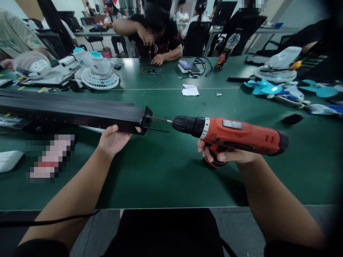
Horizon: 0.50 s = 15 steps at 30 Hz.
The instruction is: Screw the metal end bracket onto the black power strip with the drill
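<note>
Forearms (80, 182) forward, left hand (114, 140) cupped palm-up, right hand (234, 156) in a curled grip

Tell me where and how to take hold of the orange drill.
Grip the orange drill by its handle, probably from the right: the handle hangs below the body, where the right hand wraps it, and that side is away from the bit, which points left toward the black housing.

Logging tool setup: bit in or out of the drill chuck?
In: the bit projects from the drill chuck toward the end of the black bar.

Workshop with drill (252, 134), fan parts (264, 86)
</note>
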Each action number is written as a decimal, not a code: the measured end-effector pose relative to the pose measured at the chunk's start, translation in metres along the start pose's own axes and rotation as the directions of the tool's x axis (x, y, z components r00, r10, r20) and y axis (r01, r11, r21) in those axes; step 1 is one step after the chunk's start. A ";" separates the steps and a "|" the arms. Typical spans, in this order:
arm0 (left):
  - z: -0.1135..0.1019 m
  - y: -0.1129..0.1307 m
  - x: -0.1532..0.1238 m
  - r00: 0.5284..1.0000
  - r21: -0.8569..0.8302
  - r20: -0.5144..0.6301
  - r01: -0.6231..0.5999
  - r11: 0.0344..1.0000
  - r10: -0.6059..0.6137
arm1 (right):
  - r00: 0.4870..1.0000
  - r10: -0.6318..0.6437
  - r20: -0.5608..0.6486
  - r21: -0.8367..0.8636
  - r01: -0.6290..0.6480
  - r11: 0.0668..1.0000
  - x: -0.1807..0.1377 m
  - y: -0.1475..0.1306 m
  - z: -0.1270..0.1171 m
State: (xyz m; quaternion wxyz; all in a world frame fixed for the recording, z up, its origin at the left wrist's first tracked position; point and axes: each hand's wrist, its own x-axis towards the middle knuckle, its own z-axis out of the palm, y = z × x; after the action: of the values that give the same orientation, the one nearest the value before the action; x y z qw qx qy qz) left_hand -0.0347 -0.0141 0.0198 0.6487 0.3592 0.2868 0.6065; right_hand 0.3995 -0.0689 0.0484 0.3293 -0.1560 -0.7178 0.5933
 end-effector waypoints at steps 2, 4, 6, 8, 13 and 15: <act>0.001 0.000 0.000 1.000 -0.015 0.020 -0.004 1.000 0.005 | 1.000 -0.005 -0.005 -0.007 0.005 1.000 0.000 -0.001 0.001; 0.002 0.000 0.000 0.999 -0.028 0.038 -0.009 1.000 0.010 | 1.000 0.002 -0.008 -0.020 -0.002 1.000 -0.001 -0.002 0.001; 0.004 0.001 0.000 0.999 -0.034 0.050 -0.011 0.999 0.013 | 1.000 0.001 -0.003 -0.025 -0.001 1.000 -0.002 -0.001 0.000; 0.004 0.001 0.000 0.999 -0.038 0.052 -0.012 0.999 0.014 | 1.000 -0.007 0.001 -0.019 0.007 1.000 -0.002 0.000 -0.001; 0.000 0.000 0.001 0.999 -0.053 0.037 -0.010 0.999 0.012 | 1.000 -0.010 0.014 -0.009 0.010 1.000 -0.001 0.002 -0.002; -0.002 -0.002 0.002 1.000 -0.052 0.021 -0.011 0.999 0.012 | 1.000 0.003 0.027 0.003 -0.003 1.000 0.000 0.001 -0.001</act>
State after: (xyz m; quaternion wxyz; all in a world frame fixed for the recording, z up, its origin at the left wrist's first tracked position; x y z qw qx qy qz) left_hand -0.0352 -0.0124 0.0176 0.6572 0.3505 0.2621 0.6137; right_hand 0.4001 -0.0680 0.0473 0.3189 -0.1488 -0.7211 0.5968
